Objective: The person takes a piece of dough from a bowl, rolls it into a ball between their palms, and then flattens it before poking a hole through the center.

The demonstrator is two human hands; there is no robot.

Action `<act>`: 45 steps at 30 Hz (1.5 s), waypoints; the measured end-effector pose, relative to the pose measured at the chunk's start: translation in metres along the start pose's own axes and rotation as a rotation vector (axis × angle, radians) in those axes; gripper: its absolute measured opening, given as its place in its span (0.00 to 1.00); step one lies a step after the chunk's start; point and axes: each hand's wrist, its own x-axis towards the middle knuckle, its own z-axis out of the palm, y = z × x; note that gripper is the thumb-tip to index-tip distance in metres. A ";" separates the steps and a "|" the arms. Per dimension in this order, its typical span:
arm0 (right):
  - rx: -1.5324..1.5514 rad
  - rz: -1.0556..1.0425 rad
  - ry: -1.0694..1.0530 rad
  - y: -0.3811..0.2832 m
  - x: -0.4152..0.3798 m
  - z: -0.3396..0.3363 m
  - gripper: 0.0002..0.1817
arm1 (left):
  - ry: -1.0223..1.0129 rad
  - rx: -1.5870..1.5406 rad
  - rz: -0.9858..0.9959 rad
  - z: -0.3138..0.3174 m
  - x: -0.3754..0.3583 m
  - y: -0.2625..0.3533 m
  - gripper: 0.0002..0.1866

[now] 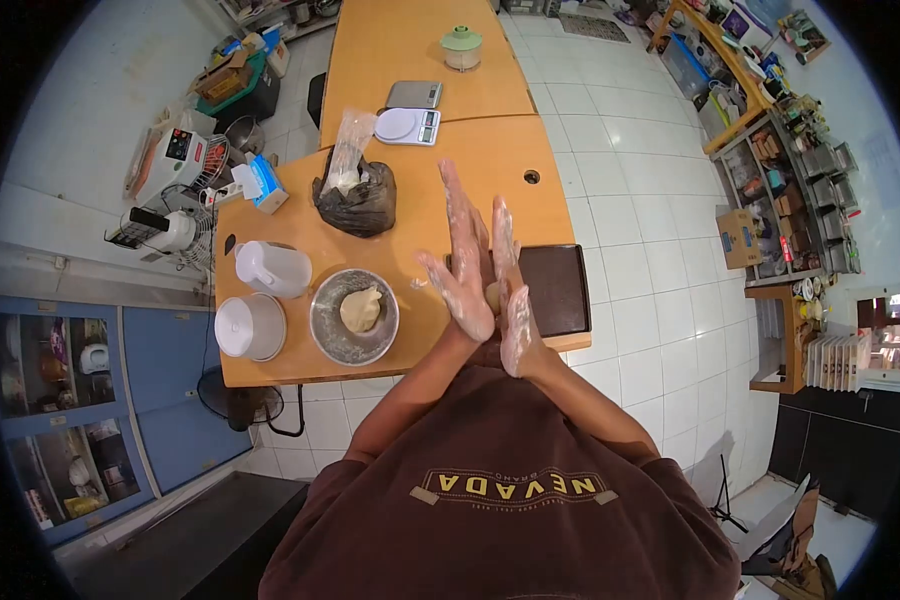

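Head view: left hand (462, 285) and right hand (514, 310), palms flat, fingers straight, sandwich a dough piece (492, 295), seemingly rolling it; next needs even pressure, tray (558, 288) at three o'clock.

- Pale lump (492, 294) — mostly hidden between left hand (462, 280) and right hand (513, 300); full shape unclear.
- Dark tray (558, 290): left side covered by the right hand.
- Worktop (400, 40) — far end cut off by the top edge.
- White scale (398, 126): figures too small.
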 end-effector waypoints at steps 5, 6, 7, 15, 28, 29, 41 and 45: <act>-0.057 -0.001 0.014 -0.011 -0.003 0.002 0.48 | 0.003 -0.163 -0.158 -0.007 -0.001 -0.040 0.59; -0.042 -0.014 0.031 -0.014 0.003 0.000 0.48 | -0.120 -0.100 -0.121 -0.011 -0.005 -0.042 0.59; -0.027 -0.027 0.047 -0.018 0.011 -0.003 0.49 | -0.178 -0.035 -0.073 -0.011 -0.009 -0.043 0.61; 0.042 0.068 0.023 0.001 0.009 -0.009 0.48 | -0.052 -0.016 0.028 0.003 -0.011 -0.008 0.69; 0.012 0.001 0.031 -0.014 0.027 -0.014 0.48 | -0.122 0.107 0.003 -0.001 -0.016 -0.042 0.67; 0.026 0.014 0.041 -0.015 0.030 -0.015 0.48 | -0.156 0.073 0.059 -0.002 -0.017 -0.044 0.68; -0.110 -0.003 -0.021 0.004 -0.014 -0.002 0.50 | 0.046 -0.052 -0.118 -0.002 0.000 -0.034 0.59; -0.127 0.039 0.026 -0.012 0.009 -0.020 0.54 | -0.149 0.042 0.056 0.002 -0.023 -0.062 0.64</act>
